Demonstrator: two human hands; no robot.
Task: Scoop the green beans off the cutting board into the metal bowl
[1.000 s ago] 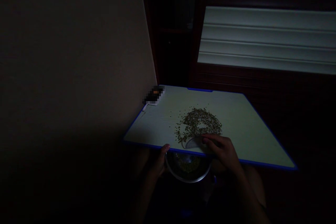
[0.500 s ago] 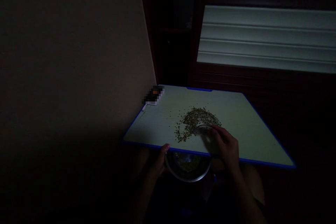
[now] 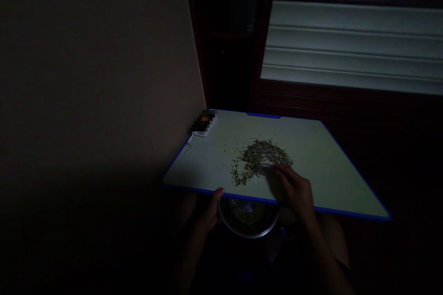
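Note:
A pile of small greenish-brown grains [image 3: 258, 159] lies on a pale, blue-edged table top [image 3: 321, 166]. My right hand [image 3: 294, 189] rests on the table at the near edge of the pile, fingers closed on a thin pale scraper-like piece [image 3: 265, 169] that touches the grains. My left hand [image 3: 209, 212] grips the rim of a metal bowl [image 3: 247, 219], held just below the table's front edge. The bowl has some grains inside. The scene is very dark.
A small dark device [image 3: 203, 123] lies at the table's far left corner, against a plain wall [image 3: 97, 78]. Behind the table stand dark wooden furniture and a pale ribbed panel [image 3: 349, 46]. My legs are dimly visible under the bowl.
My right hand has moved with the pale piece from the table's front edge back up to the grain pile. The left hand and bowl have stayed in place.

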